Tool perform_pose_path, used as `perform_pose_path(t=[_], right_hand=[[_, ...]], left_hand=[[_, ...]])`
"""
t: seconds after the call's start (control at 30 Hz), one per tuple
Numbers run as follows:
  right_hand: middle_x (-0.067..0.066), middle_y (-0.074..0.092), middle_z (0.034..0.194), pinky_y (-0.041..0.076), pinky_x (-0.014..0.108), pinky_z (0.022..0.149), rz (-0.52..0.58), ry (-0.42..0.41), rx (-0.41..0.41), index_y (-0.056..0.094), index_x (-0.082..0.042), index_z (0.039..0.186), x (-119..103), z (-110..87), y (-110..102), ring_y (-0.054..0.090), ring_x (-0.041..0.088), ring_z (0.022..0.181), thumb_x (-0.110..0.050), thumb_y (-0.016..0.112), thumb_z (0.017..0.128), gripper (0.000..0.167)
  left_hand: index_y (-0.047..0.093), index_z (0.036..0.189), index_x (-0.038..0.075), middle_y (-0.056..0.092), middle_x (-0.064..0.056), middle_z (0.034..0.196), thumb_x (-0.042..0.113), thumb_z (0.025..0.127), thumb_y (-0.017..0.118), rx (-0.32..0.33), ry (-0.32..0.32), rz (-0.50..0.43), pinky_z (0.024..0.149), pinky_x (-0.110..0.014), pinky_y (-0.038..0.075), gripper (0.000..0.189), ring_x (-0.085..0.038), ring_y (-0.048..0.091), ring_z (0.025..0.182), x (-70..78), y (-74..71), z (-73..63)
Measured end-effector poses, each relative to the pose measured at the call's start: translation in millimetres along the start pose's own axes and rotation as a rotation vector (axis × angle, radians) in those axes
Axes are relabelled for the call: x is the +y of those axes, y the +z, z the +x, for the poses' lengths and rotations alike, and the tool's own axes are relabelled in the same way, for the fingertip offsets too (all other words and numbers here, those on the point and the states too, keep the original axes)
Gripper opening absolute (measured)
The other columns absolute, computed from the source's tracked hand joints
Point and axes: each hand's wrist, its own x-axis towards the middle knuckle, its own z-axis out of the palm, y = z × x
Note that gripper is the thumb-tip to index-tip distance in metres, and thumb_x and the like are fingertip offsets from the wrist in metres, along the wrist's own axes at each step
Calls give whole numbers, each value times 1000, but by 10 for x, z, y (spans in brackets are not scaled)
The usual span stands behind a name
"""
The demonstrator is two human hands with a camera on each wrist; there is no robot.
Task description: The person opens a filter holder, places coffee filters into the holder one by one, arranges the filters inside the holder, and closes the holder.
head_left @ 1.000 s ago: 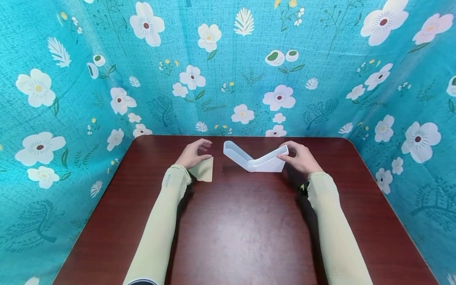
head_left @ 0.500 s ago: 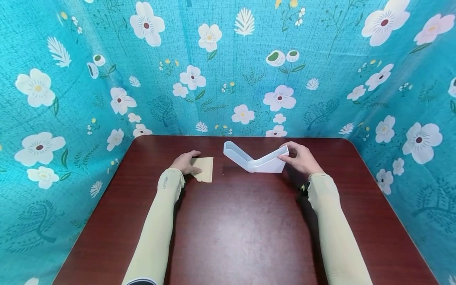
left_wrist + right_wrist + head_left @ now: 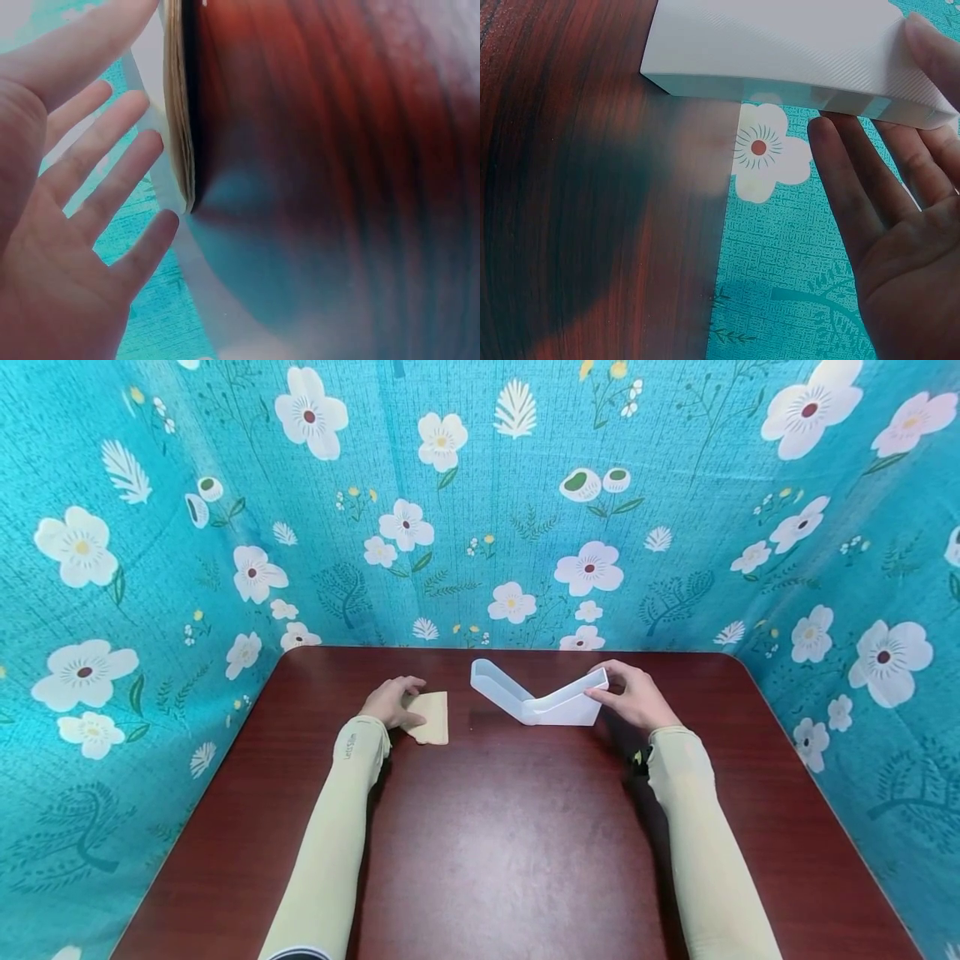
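Observation:
My left hand (image 3: 388, 703) lies at the left side of a flat, beige stack of thin sheets (image 3: 431, 718) on the table. In the left wrist view the layered edge of the beige stack (image 3: 180, 112) shows beside the left hand (image 3: 90, 187), whose fingers are spread and nearly straight. To the right, my right hand (image 3: 633, 697) pinches the end of a white hinged box (image 3: 566, 708), thumb in front and fingers behind. The box stands unfolded in a V, its translucent left half (image 3: 498, 689) tilted up. Fine ridges mark the white box (image 3: 780, 37) in the right wrist view.
A dark red wooden table (image 3: 517, 827) with rounded back corners lies under both hands. Behind it and along both sides hangs a blue flowered cloth (image 3: 480, 527). Pale sleeves cover the forearms.
My left hand has shifted left and down from above the beige stack to its left side, so more of the stack shows. The right hand and white box have stayed in place.

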Motion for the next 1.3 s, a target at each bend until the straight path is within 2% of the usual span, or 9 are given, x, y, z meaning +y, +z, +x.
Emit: perform_pose_path(t=[0.17,0.43,0.6,0.7,0.87,0.97,1.17,1.3], right_hand=[[15,69,122,57,51,94,4,-8,0,65,-12,126,13,8,6,69,34,112,-28,79,94,39],[14,70,121,57,50,93,5,-13,2,66,-12,125,10,1,7,69,33,110,-30,79,93,39],[15,69,122,57,51,94,8,-3,3,65,-12,126,11,-5,11,68,34,111,-29,79,94,40],[15,69,123,57,51,95,9,-1,7,65,-12,126,9,-1,18,68,34,111,-29,79,94,39],[15,69,122,57,50,94,10,-5,9,66,-12,126,-2,12,12,69,34,111,-28,80,93,39],[15,69,122,57,51,95,11,-7,9,66,-12,125,2,17,3,69,34,112,-29,80,93,39],[15,69,122,57,53,96,13,-14,14,65,-12,126,5,37,2,68,34,112,-29,80,93,40],[15,69,123,57,54,96,10,-9,11,65,-12,128,8,2,1,68,36,114,-30,80,93,42]], left_hand=[[56,147,15,64,-13,134,25,80,92,31,16,-22,111,-53,44,77,-34,53,130,-56,16,10],[59,146,15,64,-13,130,24,78,93,47,16,-34,108,-52,45,77,-33,51,127,-53,23,4],[61,144,15,62,-13,122,23,75,95,68,17,-31,102,-49,48,76,-31,56,117,-39,35,7],[66,138,14,63,-13,117,20,75,95,93,39,-34,97,-49,51,69,-31,60,109,-31,39,20],[73,124,8,72,-13,117,15,86,85,130,73,-24,95,-49,53,40,-32,66,107,-22,63,36],[76,119,9,75,-13,117,14,93,78,136,65,-62,96,-50,54,27,-32,68,107,-13,60,37],[78,112,13,78,-10,109,17,96,75,170,61,-131,92,-47,55,17,-28,70,99,-18,-32,7],[79,109,12,78,-8,103,16,98,73,187,112,-138,87,-41,55,14,-24,69,92,-30,-71,-20]])
